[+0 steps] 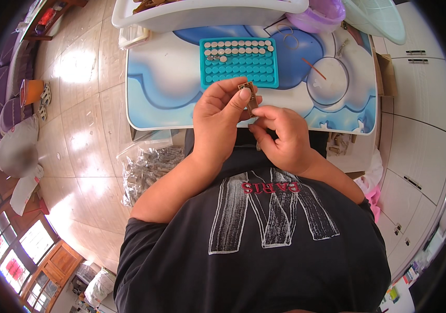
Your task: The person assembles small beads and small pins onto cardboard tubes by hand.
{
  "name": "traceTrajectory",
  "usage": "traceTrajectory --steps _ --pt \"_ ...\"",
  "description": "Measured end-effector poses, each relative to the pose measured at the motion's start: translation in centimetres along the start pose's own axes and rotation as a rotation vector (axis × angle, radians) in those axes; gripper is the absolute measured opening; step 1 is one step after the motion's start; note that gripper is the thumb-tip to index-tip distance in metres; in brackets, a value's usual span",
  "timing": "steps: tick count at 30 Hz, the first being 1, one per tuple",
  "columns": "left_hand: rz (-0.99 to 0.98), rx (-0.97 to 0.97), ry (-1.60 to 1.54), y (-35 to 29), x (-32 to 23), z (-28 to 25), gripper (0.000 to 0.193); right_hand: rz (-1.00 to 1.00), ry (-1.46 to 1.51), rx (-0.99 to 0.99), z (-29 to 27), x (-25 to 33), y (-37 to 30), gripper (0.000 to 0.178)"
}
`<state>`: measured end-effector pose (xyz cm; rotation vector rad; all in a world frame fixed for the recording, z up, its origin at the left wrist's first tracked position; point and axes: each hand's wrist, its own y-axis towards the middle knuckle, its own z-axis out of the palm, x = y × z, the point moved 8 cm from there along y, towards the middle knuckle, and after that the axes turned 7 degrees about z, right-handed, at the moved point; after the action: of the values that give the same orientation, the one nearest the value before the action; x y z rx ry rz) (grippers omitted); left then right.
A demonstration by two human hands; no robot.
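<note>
Left hand (217,112): mine, pinching one brown strip (251,99) over the near edge of the surface (168,101). Right hand (287,130): mine, fingertips at the strip's lower end; whether gripping, I cannot tell. Teal tray (239,76): upper two rows bearing pale discs (248,51), third partly; lower rows without; by my judgement, under half done.

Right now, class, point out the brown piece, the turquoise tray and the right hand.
Brown piece (252,98): head view, its uncovered middle.
Turquoise tray (202,65): head view, left rim.
Right hand (286,131): head view, back of hand.
</note>
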<state>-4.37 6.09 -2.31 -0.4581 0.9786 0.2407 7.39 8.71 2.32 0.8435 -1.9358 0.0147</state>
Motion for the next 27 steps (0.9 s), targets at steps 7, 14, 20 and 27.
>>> traceTrajectory --steps 7,14,20,27 --pt "0.001 -0.005 -0.017 0.0 -0.1 -0.2 0.023 -0.017 -0.046 0.015 0.2 0.1 -0.1 0.034" --pt "-0.054 -0.021 0.002 -0.3 0.5 -0.7 0.025 -0.011 -0.049 0.102 0.3 0.6 0.5 0.029" --pt "-0.092 0.041 -0.02 -0.6 1.2 -0.8 0.028 0.185 0.015 0.007 -1.5 -0.7 1.4 0.02" --pt "-0.177 0.152 -0.064 -1.1 2.0 -0.4 0.03 0.297 0.206 0.01 -0.5 -2.6 1.6 0.012"
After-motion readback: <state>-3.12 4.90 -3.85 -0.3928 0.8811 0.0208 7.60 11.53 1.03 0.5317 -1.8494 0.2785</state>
